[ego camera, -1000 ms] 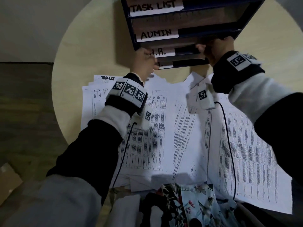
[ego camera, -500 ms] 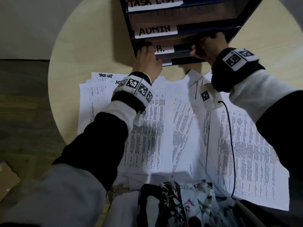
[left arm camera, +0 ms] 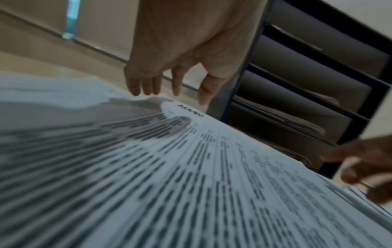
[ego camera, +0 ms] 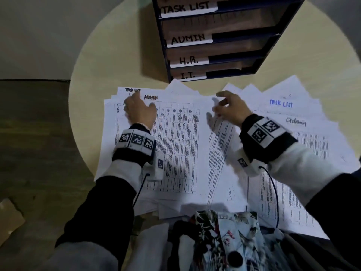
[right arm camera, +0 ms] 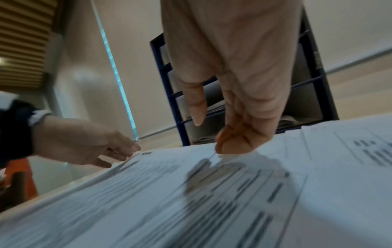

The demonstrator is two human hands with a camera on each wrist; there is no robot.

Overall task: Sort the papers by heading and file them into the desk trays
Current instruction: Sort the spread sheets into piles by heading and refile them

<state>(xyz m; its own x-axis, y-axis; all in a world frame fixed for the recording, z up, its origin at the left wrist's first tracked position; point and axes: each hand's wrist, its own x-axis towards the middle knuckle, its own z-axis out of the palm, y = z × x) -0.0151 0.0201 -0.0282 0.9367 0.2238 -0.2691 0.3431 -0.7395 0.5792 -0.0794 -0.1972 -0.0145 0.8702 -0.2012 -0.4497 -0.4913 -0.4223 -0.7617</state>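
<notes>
Printed papers [ego camera: 175, 145] lie fanned in overlapping heaps across a round worktop [ego camera: 117, 61], close to the person. Handwritten headings show on several: "ADMIN" on the top sheet at left, "TASK LIST" peeking out behind it, and "TASK LIST" and "Admin" on sheets at right. Just beyond the papers stands a dark blue stack of desk trays [ego camera: 220, 42], labelled from the top TASK LIST, ADMIN, H.R. and I.T. The wrist views show some sheets already lying in the lower trays, so filing has begun, but most of the papers appear unsorted.

The left hand [ego camera: 139, 112] hovers over the ADMIN sheet's top left corner with fingers spread and relaxed, holding nothing. The right hand [ego camera: 228, 108] is at the middle of the pile, fingers bent; its thumb and fingertips seem to pinch a sheet's edge, though blur leaves this uncertain.
</notes>
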